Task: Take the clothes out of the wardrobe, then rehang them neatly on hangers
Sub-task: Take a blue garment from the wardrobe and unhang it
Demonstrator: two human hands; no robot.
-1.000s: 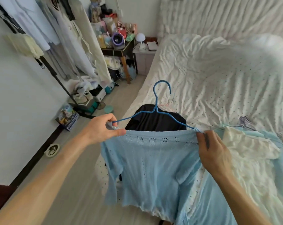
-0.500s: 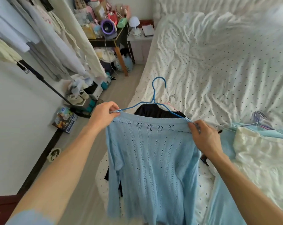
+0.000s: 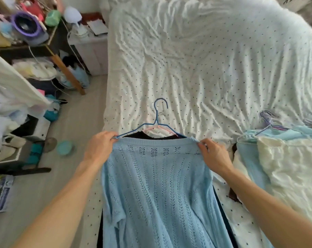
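Your left hand (image 3: 99, 146) pinches the left shoulder of the pale blue knit top (image 3: 157, 190) where it meets the blue hanger (image 3: 158, 122). You look to be mid-hanging, with the top held up over the foot of the bed (image 3: 205, 68). Your right hand (image 3: 215, 155) grips the other shoulder, though it is hard to tell whether the wire sits inside it there. Next, settle both shoulders evenly, then take the hook.
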